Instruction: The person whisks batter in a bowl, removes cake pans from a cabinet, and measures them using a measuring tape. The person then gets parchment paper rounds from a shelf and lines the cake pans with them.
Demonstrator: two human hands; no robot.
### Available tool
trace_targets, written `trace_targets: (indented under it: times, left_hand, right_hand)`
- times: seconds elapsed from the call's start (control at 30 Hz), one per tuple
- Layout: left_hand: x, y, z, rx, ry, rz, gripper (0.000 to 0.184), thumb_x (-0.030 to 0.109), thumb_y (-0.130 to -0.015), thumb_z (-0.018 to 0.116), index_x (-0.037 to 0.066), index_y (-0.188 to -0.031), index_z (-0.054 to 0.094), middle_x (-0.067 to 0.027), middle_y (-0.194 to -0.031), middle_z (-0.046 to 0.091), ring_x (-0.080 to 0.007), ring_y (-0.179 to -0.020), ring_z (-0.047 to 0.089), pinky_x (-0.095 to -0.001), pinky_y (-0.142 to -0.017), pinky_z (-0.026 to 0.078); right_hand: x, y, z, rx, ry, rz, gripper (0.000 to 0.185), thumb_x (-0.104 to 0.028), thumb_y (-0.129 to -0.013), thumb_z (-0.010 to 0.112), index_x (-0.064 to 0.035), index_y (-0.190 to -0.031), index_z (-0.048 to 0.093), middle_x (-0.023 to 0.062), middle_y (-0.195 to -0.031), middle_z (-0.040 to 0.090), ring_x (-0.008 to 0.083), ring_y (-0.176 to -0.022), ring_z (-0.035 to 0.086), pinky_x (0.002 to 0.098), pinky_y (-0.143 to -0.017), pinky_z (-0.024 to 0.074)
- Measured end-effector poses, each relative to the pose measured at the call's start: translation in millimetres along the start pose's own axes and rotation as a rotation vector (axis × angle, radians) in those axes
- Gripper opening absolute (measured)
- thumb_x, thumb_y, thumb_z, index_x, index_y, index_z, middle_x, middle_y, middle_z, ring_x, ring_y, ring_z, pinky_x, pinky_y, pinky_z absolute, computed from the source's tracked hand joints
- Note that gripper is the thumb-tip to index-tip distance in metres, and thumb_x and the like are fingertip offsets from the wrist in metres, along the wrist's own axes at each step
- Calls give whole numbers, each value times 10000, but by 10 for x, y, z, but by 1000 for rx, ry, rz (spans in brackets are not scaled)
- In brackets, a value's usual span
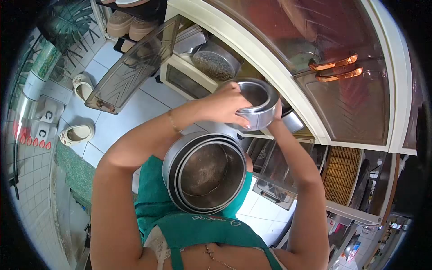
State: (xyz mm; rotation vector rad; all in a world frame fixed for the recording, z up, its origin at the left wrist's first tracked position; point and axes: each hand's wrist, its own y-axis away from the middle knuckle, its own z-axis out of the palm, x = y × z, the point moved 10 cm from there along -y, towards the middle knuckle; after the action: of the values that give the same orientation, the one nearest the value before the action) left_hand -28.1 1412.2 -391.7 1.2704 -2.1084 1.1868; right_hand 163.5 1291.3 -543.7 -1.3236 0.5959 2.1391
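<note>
Between my two hands is a small stack of nested round metal cake pans (256, 120), held at the mouth of the open cabinet. My left hand (224, 105) grips its near left side, the thumb on the outer wall and fingers at the rim. On the far right side, my right hand (276, 112) wraps the wall, mostly hidden behind the metal. Larger nested round pans (207, 173) rest on my lap, over the green apron (202, 236); their insides look stained. Inside the cabinet sits another round pan (216, 63), beside some rectangular metal pans (189, 39).
A glazed cabinet door (135, 67) swings open on the left, with another open glazed door (274, 180) below right. Closed doors with copper handles (339, 67) curve overhead. White clogs (77, 134) lie on the tiled floor (112, 119); a woven basket (343, 175) sits right.
</note>
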Motion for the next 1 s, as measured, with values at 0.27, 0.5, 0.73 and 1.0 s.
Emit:
trace_targets:
  times: [0.27,0.5,0.73,1.0]
  left_hand:
    - [-153,-303,201,-9,-15,22,345,427,-771,694,88,-824,660,-95,-707,628,-226,-783,592,-384,-932,278]
    - [-560,-217,202,189,341,-175,334,338,-814,697,35,-951,672,-166,-833,665,-289,-783,626,-372,-772,456]
    - [-304,181,176,96,56,66,227,263,-877,614,40,-845,645,-123,-775,645,-259,-837,610,-441,-953,345]
    - [196,275,57,-236,-171,68,162,239,-833,597,89,-883,634,-93,-751,621,-244,-816,625,-505,-1097,233]
  right_hand:
    - [-108,376,427,-24,-2116,638,547,-469,-954,292,-119,-1348,436,74,-1376,458,255,-1266,421,402,-1080,296]
    - [-512,87,516,-44,-3839,544,488,-305,-848,539,-98,-1289,500,144,-1331,491,301,-1265,417,430,-1068,300]
    - [-201,-59,615,273,-3604,449,512,-352,-916,470,-82,-1351,448,153,-1373,455,307,-1263,422,403,-1082,285]
    - [-467,-83,722,538,-3919,30,661,-437,-845,566,-26,-1343,422,204,-1355,448,336,-1247,426,398,-1061,307]
